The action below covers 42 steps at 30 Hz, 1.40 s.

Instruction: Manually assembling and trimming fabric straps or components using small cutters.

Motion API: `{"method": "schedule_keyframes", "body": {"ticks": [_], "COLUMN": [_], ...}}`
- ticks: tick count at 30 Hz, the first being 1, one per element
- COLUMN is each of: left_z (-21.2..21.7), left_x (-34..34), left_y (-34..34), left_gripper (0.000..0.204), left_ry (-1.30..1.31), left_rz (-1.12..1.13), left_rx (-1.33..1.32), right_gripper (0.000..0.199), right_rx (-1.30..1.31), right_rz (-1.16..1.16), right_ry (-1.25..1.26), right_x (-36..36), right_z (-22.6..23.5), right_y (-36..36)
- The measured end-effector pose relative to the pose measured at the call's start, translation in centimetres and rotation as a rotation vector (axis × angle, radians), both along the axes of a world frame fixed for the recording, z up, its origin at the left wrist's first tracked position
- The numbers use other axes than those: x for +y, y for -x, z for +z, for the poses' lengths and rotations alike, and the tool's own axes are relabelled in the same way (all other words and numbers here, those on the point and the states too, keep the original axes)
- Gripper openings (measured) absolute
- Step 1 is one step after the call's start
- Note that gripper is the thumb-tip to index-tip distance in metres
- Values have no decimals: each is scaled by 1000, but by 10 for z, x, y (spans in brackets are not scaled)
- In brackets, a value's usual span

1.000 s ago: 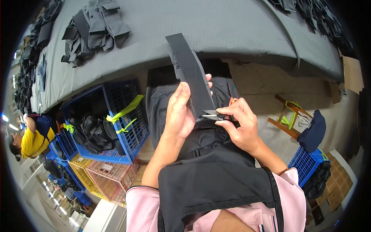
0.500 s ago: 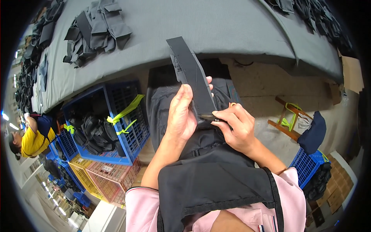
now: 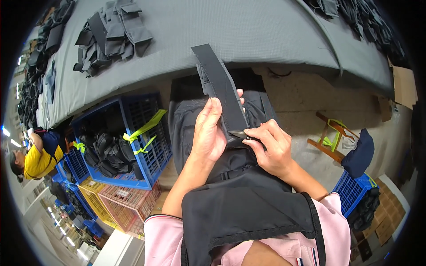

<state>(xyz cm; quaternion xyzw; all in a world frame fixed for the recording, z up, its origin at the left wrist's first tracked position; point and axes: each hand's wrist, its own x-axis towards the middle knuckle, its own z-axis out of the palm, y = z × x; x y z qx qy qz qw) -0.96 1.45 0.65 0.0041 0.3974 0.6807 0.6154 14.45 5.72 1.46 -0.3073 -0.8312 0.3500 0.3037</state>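
Observation:
My left hand (image 3: 208, 131) is closed round a long dark grey fabric strip (image 3: 220, 84), thumb on top and fingertips showing past its right edge. A layered piece with a loose flap lies along the strip's left side. Between the thumb and fingers of my right hand (image 3: 271, 144) are small thread snips (image 3: 239, 134), their blades at the strip's near end. Part of the snips is hidden in the palm. Below both hands a black apron (image 3: 248, 208) covers my lap.
A grey cloth-covered table (image 3: 248, 31) runs across the far side, bearing a pile of dark fabric pieces (image 3: 115, 31). At left stands a blue crate (image 3: 153, 155) of black items, near a pink crate (image 3: 128, 204). A wooden stool (image 3: 326, 150) stands right. A person in yellow (image 3: 42, 159) is far left.
Little has moved. The snips' blades sit at a slightly different angle at the strip's near end, and my right hand has shifted very slightly. The left hand keeps its hold.

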Motion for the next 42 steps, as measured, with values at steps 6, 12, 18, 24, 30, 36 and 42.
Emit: {"method": "schedule_keyframes", "body": {"ticks": [6, 12, 18, 24, 30, 36, 42], "left_z": [-1, -1, -1, 2, 0, -1, -8], "left_x": [-1, -1, -1, -6, -7, -10, -13], "left_y": [0, -1, -1, 1, -4, -3, -3], "left_gripper": [41, 41, 42, 42, 39, 38, 35], "left_ry": [14, 19, -1, -7, -39, -16, -16], "left_rz": [10, 12, 11, -13, -38, -30, -37], "left_rx": [25, 28, 11, -24, -62, -86, -115], "right_gripper": [27, 28, 27, 23, 22, 22, 22], "right_rx": [107, 33, -5, -8, 25, 13, 34], "right_rz": [-29, -12, 44, -73, 12, 33, -12], "right_ry": [-97, -87, -11, 268, 288, 114, -20], "right_x": [-1, -2, 0, 18, 32, 33, 27], "right_z": [1, -5, -6, 7, -2, -9, -9], "right_y": [0, -1, -4, 0, 9, 13, 9]}}
